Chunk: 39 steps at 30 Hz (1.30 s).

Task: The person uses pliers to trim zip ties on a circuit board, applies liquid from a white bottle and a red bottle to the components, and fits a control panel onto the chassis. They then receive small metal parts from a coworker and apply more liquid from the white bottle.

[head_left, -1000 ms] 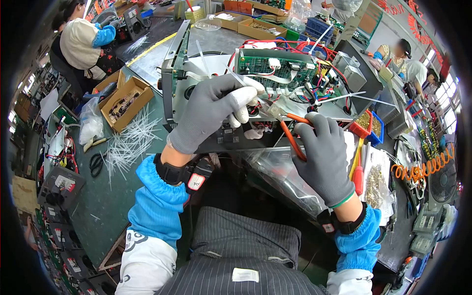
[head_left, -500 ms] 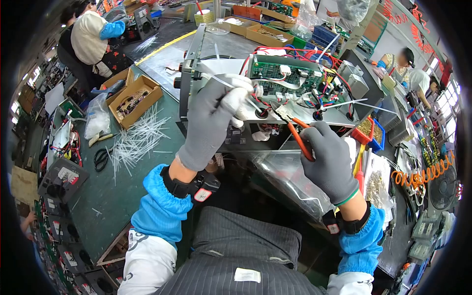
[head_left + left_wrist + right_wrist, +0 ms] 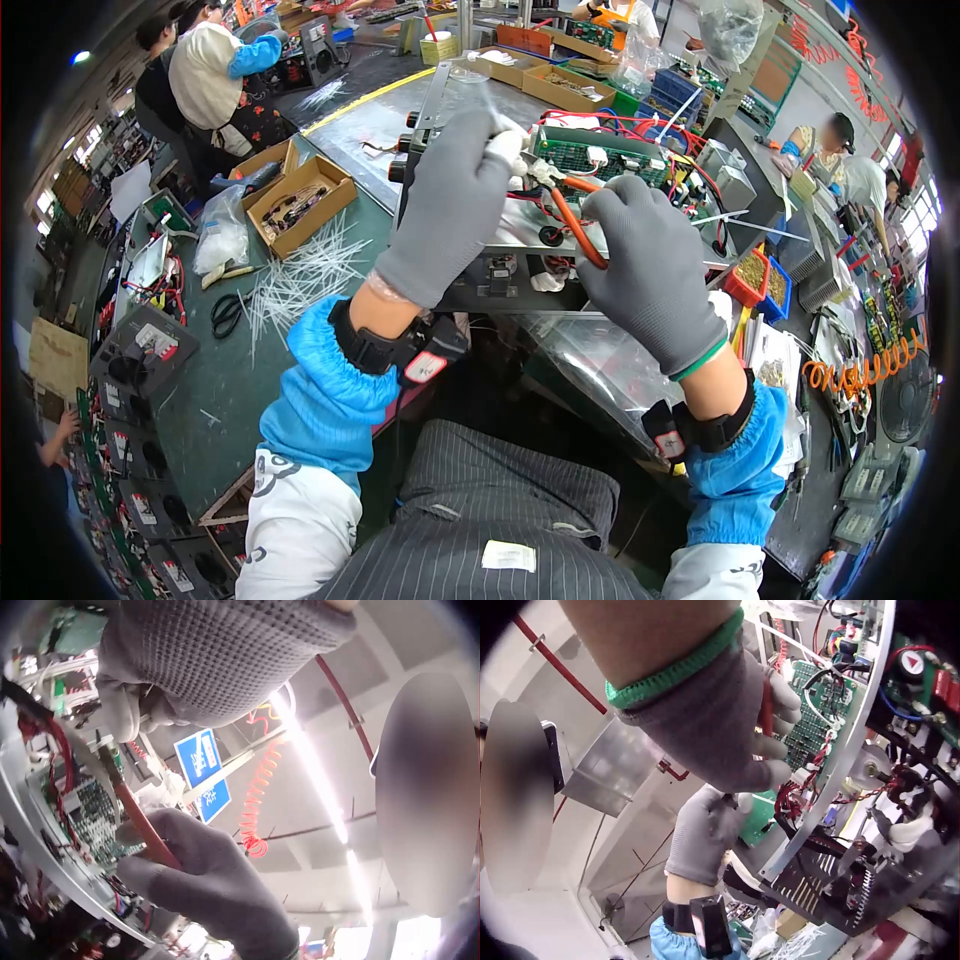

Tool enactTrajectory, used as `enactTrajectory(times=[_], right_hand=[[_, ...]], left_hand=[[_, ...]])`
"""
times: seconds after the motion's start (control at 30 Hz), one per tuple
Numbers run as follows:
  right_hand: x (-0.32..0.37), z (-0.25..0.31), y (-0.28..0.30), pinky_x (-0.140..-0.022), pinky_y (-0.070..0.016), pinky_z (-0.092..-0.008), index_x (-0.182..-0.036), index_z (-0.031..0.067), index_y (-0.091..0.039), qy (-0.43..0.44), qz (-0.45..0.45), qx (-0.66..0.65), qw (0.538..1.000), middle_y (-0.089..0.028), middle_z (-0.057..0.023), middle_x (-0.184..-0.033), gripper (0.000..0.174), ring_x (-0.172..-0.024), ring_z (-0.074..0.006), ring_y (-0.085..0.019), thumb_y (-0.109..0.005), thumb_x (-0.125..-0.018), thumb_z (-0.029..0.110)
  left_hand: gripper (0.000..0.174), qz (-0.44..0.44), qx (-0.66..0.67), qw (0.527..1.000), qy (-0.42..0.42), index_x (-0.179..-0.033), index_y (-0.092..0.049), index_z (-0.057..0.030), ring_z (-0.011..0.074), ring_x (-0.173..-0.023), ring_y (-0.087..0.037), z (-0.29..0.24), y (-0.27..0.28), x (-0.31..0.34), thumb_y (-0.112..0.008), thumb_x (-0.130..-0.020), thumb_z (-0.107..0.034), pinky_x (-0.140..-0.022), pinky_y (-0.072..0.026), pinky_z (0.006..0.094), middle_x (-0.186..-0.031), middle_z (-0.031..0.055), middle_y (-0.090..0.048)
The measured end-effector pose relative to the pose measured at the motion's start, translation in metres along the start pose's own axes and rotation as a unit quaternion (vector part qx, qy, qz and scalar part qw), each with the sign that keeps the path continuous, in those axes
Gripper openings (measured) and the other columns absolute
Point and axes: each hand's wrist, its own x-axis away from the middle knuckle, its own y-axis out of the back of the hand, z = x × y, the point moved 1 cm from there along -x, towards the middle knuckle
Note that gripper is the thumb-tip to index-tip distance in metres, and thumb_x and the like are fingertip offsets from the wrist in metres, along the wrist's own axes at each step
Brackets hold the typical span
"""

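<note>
My gloved left hand is raised over the left part of an open metal chassis, thumb and fingers pinching a white cable tie that shows as a blurred streak above them. My gloved right hand grips orange-handled cutting pliers. The pliers' metal nose lies right at the left fingertips. Behind it a green circuit board with wires stands in the chassis. In the left wrist view the pliers' handle points up toward the left hand. My right hand partly covers the pliers in its own wrist view.
Loose white cable ties lie on the green bench at left, beside black scissors and a cardboard box. Red and blue bins stand right of the chassis. Clear plastic sheeting hangs below it. Other people work farther off.
The chassis has shifted rightward in the head view. Both hands have moved up and farther over it, and the pliers' nose has come in to the left fingertips.
</note>
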Motion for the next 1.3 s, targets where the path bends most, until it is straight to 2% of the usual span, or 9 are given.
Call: enactTrajectory(times=[0.03, 0.4, 0.57, 0.8, 0.83, 0.93, 1.07, 1.2, 1.3], right_hand=[[-0.003, 0.000, 0.000, -0.076, -0.0503, -0.0438, -0.099, 0.0076, -0.060, -0.007, 0.016, 0.015, 1.000, -0.059, -0.0123, -0.098, 0.036, -0.093, -0.0333, -0.061, -0.077, -0.068, 0.013], [-0.030, 0.024, 0.002, -0.077, -0.0544, -0.0427, -0.099, 0.0051, -0.065, 0.046, 0.100, 0.145, 0.983, -0.062, -0.0158, -0.094, 0.032, -0.090, -0.0335, -0.065, -0.074, -0.073, 0.020], [-0.040, 0.037, 0.005, -0.077, -0.0556, -0.0442, -0.099, 0.0028, -0.068, 0.018, 0.148, 0.141, 0.979, -0.064, -0.0179, -0.091, 0.031, -0.087, -0.0344, -0.068, -0.072, -0.075, 0.022], [-0.053, 0.050, 0.010, -0.074, -0.0566, -0.0455, -0.094, 0.0009, -0.069, 0.011, 0.182, 0.120, 0.976, -0.067, -0.0202, -0.087, 0.029, -0.082, -0.0357, -0.070, -0.069, -0.075, 0.022], [-0.050, 0.051, 0.010, -0.063, -0.0552, -0.0432, -0.098, 0.0079, -0.076, 0.048, 0.169, 0.162, 0.971, -0.069, -0.0143, -0.078, 0.038, -0.077, -0.0282, -0.071, -0.057, -0.097, 0.042], [-0.056, 0.054, 0.015, -0.064, -0.0550, -0.0431, -0.093, 0.0060, -0.076, 0.024, 0.194, 0.154, 0.969, -0.068, -0.0144, -0.076, 0.042, -0.075, -0.0289, -0.071, -0.057, -0.097, 0.043], [-0.058, 0.051, 0.018, -0.073, -0.0546, -0.0465, -0.081, 0.0014, -0.070, -0.016, 0.194, 0.093, 0.976, -0.067, -0.0201, -0.079, 0.024, -0.079, -0.0367, -0.069, -0.068, -0.072, 0.023], [-0.059, 0.053, 0.017, -0.072, -0.0537, -0.0473, -0.080, 0.0023, -0.070, -0.016, 0.195, 0.101, 0.975, -0.067, -0.0201, -0.079, 0.024, -0.077, -0.0374, -0.068, -0.068, -0.070, 0.024], [-0.060, 0.053, 0.014, -0.073, -0.0540, -0.0470, -0.080, 0.0022, -0.070, -0.008, 0.186, 0.099, 0.978, -0.067, -0.0201, -0.079, 0.024, -0.078, -0.0373, -0.068, -0.068, -0.071, 0.024]], left_hand=[[0.020, 0.003, -0.050, 0.998, -0.025, -0.104, -0.060, 0.0020, 0.0199, -0.079, -0.064, -0.001, 0.001, -0.004, -0.051, -0.098, -0.014, -0.073, -0.0505, 0.0334, -0.089, 0.0155, -0.063], [0.019, 0.046, -0.302, 0.929, -0.209, -0.096, -0.064, -0.0006, 0.0386, -0.091, -0.067, -0.001, 0.026, -0.038, -0.057, -0.090, -0.017, -0.080, -0.0548, 0.0448, -0.093, 0.0220, -0.067], [0.020, 0.160, -0.263, 0.943, -0.127, -0.104, -0.067, -0.0047, 0.0204, -0.078, -0.069, 0.000, 0.040, -0.051, -0.055, -0.098, -0.021, -0.062, -0.0561, 0.0326, -0.087, 0.0103, -0.068], [0.018, 0.151, -0.405, 0.862, -0.267, -0.104, -0.067, -0.0033, 0.0268, -0.093, -0.070, -0.014, 0.063, -0.052, -0.058, -0.090, -0.011, -0.080, -0.0576, 0.0413, -0.098, 0.0084, -0.069], [0.034, 0.180, -0.323, 0.924, -0.094, -0.105, -0.069, -0.0041, 0.0262, -0.088, -0.068, -0.015, 0.067, -0.053, -0.051, -0.096, -0.031, -0.085, -0.0547, 0.0386, -0.096, 0.0127, -0.068], [0.037, 0.172, -0.329, 0.925, -0.087, -0.107, -0.070, -0.0043, 0.0265, -0.092, -0.068, -0.008, 0.067, -0.051, -0.050, -0.095, -0.033, -0.087, -0.0536, 0.0384, -0.099, 0.0139, -0.069], [0.013, 0.116, -0.424, 0.794, -0.421, -0.093, -0.070, -0.0056, 0.0275, -0.089, -0.070, 0.010, 0.058, -0.054, -0.058, -0.091, -0.011, -0.079, -0.0580, 0.0438, -0.094, 0.0096, -0.068], [0.037, 0.205, -0.403, 0.883, -0.124, -0.111, -0.070, -0.0065, 0.0320, -0.092, -0.068, -0.001, 0.050, -0.063, -0.050, -0.094, -0.032, -0.087, -0.0539, 0.0422, -0.099, 0.0157, -0.071], [0.036, 0.214, -0.392, 0.888, -0.111, -0.104, -0.070, -0.0051, 0.0316, -0.089, -0.068, 0.000, 0.044, -0.065, -0.050, -0.095, -0.033, -0.092, -0.0514, 0.0419, -0.092, 0.0169, -0.070]])
